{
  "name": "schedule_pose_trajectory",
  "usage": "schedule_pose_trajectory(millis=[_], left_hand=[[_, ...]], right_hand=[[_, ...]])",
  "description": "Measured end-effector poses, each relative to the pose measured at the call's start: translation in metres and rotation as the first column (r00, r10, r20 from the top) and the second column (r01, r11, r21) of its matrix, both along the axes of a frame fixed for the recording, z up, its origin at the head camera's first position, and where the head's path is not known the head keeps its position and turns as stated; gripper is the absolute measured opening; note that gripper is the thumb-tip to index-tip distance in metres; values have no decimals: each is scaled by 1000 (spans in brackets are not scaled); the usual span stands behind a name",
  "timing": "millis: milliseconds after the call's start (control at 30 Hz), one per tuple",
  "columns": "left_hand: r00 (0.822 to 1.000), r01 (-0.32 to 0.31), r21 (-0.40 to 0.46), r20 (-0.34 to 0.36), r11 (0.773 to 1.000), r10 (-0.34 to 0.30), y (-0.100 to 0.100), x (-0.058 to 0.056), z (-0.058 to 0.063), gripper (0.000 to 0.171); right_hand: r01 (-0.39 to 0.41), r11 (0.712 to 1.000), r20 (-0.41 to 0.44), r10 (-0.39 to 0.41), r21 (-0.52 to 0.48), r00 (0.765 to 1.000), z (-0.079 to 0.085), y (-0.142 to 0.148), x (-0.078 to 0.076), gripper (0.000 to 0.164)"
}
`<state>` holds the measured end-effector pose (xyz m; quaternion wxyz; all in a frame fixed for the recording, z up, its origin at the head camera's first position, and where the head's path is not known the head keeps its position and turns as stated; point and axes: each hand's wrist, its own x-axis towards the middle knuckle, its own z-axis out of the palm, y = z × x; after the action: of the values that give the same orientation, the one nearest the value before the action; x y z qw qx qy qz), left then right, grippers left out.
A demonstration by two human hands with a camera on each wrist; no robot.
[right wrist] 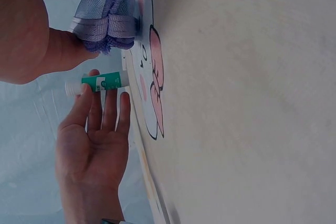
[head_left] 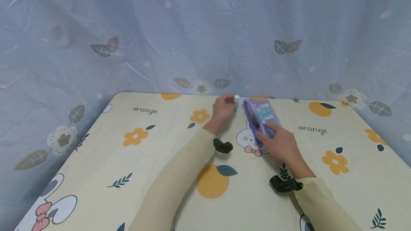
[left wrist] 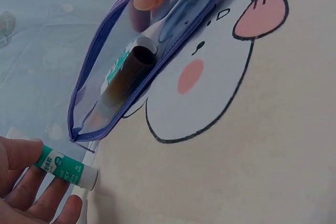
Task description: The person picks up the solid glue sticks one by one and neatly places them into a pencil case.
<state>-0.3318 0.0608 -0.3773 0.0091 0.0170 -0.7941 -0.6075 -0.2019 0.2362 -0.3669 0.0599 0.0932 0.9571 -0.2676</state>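
My left hand (head_left: 222,111) pinches a green glue stick (left wrist: 65,166) with white ends between thumb and fingers, left of a pouch. That pouch (head_left: 273,117) is purple, see-through and zippered, and its mouth gapes toward the left. My right hand (head_left: 282,145) grips its near end, thumb at the zipper edge. Inside, the left wrist view shows a dark brown cylinder (left wrist: 128,74) beside a green-and-white tube (left wrist: 116,72). Several green-and-white pieces show through the pouch's side in the head view. In the right wrist view the glue stick stands apart from the pouch's zipper end.
A cream tablecloth (head_left: 154,163) printed with oranges, flowers and rabbits covers the table. Behind the table's far edge hangs a blue-grey patterned curtain (head_left: 205,38). Black straps (head_left: 223,146) sit on both wrists.
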Motion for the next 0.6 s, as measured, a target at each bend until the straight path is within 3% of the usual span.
schedule_pose_trajectory(millis=[333,600], left_hand=[[999,-18,41,44,999,16,5,3,2,31],[983,-48,86,183,995,32,13,6,4,37]], right_hand=[[8,1000,6,-8,-6,1000,0,0,0,77],[-5,1000,6,5,2,1000,2,1,1,78]])
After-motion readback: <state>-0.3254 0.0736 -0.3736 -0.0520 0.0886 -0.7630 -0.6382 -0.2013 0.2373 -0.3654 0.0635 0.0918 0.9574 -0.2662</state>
